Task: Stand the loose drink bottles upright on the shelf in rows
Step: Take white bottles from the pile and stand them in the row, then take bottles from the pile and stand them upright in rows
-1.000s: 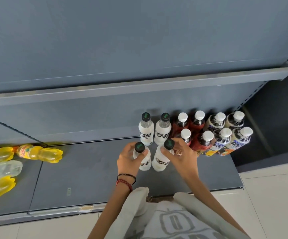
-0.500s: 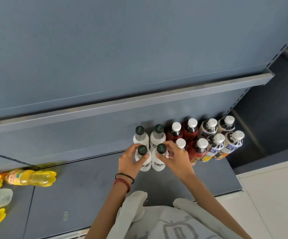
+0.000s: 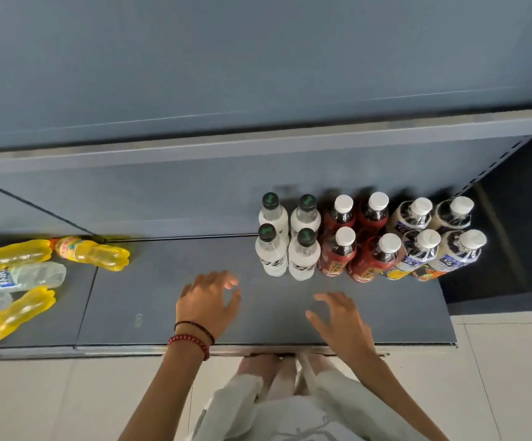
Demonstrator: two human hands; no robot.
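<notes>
Head view. Shelf (image 3: 169,297): twelve upright bottles (image 3: 336,259), two rows, far right. Loose bottles (image 3: 29,276): lying flat, left end. Left hand (image 3: 209,302), right hand (image 3: 341,319): grip wide, holding nothing. Step judged: between placements. Next: reach left and grasp a lying bottle.

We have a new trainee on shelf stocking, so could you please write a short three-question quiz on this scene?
1. True or false: the left hand holds a bottle.
2. How many dark-capped bottles stand upright? A) two B) four C) six
3. Fill in: the yellow bottles lie at the ___ end of the shelf.
Key: 1 false; 2 B; 3 left.
</notes>
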